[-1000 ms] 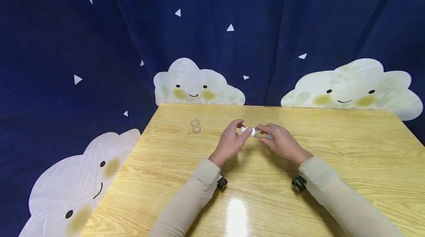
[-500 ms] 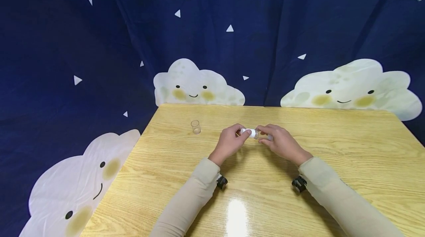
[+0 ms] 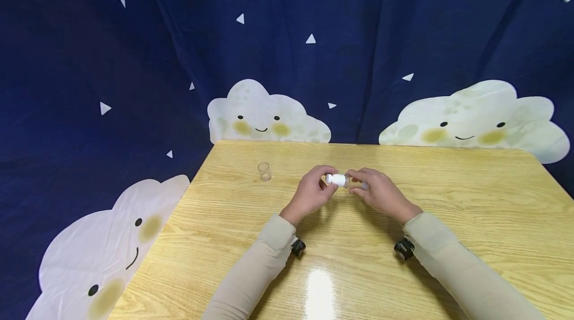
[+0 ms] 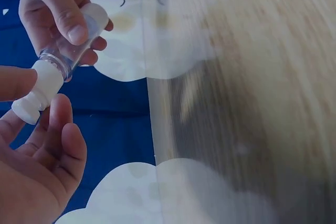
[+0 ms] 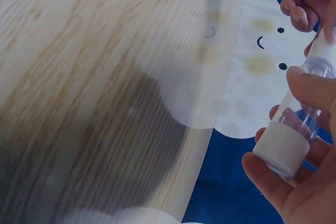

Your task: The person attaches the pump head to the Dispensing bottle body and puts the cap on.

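Between the two hands, over the table, lies a small pump bottle [image 3: 338,180] on its side, with a clear body and white base [image 5: 281,149]. Its white pump head [image 4: 43,86] points left. My left hand [image 3: 310,190] pinches the white collar of the head with thumb and fingers. The right hand [image 3: 381,193] grips the clear body, thumb on one side and fingers on the other, as the right wrist view shows. In the head view the right fingers hide part of the body. To the left, a clear open cylinder [image 3: 264,172], like a cap, stands on the table.
A light wood table [image 3: 475,210] lies under both hands. Behind it hangs a dark blue curtain [image 3: 287,51] with printed clouds, close to the table's back edge. Black wrist cameras [image 3: 405,248] sit under both forearms.
The left fingers have shifted around the white collar: the index finger now reaches along its far side and the thumb sits lower. The right hand and the clear cylinder have stayed in place.
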Motion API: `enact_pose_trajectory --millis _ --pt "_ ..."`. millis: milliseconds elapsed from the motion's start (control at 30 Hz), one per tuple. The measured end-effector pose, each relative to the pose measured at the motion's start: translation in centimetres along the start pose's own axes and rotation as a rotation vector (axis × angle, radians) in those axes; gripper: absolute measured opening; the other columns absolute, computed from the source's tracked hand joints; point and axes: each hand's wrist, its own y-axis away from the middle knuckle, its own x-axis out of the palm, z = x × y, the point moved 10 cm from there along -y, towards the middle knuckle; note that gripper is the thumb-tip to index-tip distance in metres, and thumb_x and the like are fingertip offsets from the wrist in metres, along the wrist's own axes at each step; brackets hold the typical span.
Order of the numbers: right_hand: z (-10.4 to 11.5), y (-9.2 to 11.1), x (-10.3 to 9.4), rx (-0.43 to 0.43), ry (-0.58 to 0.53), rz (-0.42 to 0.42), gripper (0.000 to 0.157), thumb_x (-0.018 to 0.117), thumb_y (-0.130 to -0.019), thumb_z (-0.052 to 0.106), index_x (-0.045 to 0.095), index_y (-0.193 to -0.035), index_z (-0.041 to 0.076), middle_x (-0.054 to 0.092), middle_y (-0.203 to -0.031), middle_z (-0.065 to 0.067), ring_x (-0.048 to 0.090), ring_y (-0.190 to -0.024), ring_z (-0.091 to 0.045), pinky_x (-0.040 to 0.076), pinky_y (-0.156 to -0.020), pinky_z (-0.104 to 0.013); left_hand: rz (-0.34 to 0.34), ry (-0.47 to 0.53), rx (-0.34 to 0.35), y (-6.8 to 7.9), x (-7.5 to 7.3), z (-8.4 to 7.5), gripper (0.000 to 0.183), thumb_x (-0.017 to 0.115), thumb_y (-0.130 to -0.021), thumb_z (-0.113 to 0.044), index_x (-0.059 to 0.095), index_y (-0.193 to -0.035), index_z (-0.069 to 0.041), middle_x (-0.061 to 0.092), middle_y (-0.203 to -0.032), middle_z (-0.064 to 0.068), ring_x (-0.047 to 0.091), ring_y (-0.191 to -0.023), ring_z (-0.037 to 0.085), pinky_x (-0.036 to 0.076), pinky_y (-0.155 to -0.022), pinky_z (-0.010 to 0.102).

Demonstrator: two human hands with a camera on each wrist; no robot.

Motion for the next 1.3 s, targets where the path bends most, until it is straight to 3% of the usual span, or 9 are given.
enact_pose_trajectory --millis 300,500,633,733,833,1200,1300 --pt "-0.3 0.0 0.2 0.014 -0.003 0.018 0.043 0.076 -0.087 0.012 0.066 -0.128 0.005 0.071 -0.101 -0.008 0.058 -0.076 -0.015 0.051 -0.07 -0.035 -0.009 -0.023 0.018 0.1 0.1 0.1 0.041 0.065 -0.095 -0.016 0.056 -0.135 -0.01 0.062 -0.119 0.007 0.051 -0.068 0.005 0.045 -0.058 0.017" --pt "-0.1 0.1 0.2 0.009 -0.006 0.017 0.044 0.075 -0.087 0.013 0.065 -0.129 0.004 0.071 -0.101 -0.009 0.065 -0.083 -0.02 0.054 -0.074 -0.04 -0.016 0.008 -0.097 0.1 0.0 0.9 0.052 0.058 -0.099 -0.041 0.05 -0.142 -0.014 0.06 -0.128 0.005 0.056 -0.069 0.007 0.048 -0.06 0.022" --pt "0.1 0.0 0.0 0.006 0.0 0.009 0.043 0.075 -0.088 0.014 0.065 -0.128 0.004 0.071 -0.101 -0.009 0.066 -0.086 -0.022 0.055 -0.075 -0.041 -0.055 -0.024 -0.179 0.0 -0.5 1.4 0.052 0.046 -0.1 -0.058 0.063 -0.122 -0.014 0.067 -0.108 0.003 0.055 -0.066 0.01 0.046 -0.06 0.025" --pt "0.1 0.0 0.1 0.004 -0.002 0.012 0.043 0.074 -0.088 0.013 0.064 -0.129 0.004 0.071 -0.102 -0.01 0.067 -0.087 -0.024 0.055 -0.076 -0.043 -0.049 -0.038 -0.188 0.0 -0.5 1.5 0.047 0.047 -0.1 -0.057 0.068 -0.099 -0.015 0.064 -0.082 0.001 0.05 -0.058 0.012 0.042 -0.055 0.025" --pt "0.0 0.0 0.2 0.009 -0.008 0.026 0.044 0.074 -0.088 0.013 0.064 -0.13 0.004 0.071 -0.103 -0.011 0.068 -0.091 -0.026 0.056 -0.079 -0.045 -0.032 -0.039 -0.186 0.0 -0.3 1.6 0.042 0.051 -0.099 -0.053 0.066 -0.089 -0.015 0.058 -0.068 -0.001 0.046 -0.053 0.012 0.039 -0.051 0.024" --pt "-0.2 0.0 0.4 0.028 0.015 0.053 0.044 0.074 -0.088 0.013 0.064 -0.13 0.005 0.071 -0.103 -0.01 0.066 -0.088 -0.023 0.055 -0.078 -0.043 -0.033 -0.02 -0.176 0.1 -0.2 1.5 0.037 0.053 -0.099 -0.05 0.066 -0.088 -0.016 0.058 -0.07 -0.001 0.045 -0.053 0.012 0.039 -0.051 0.024" --pt "-0.2 0.0 0.4 0.034 0.008 0.056 0.044 0.074 -0.089 0.013 0.063 -0.131 0.005 0.071 -0.104 -0.01 0.066 -0.088 -0.023 0.055 -0.077 -0.042 -0.021 -0.014 -0.168 0.0 -0.3 1.4 0.035 0.054 -0.099 -0.047 0.067 -0.095 -0.015 0.063 -0.078 0.0 0.05 -0.057 0.011 0.042 -0.052 0.024"
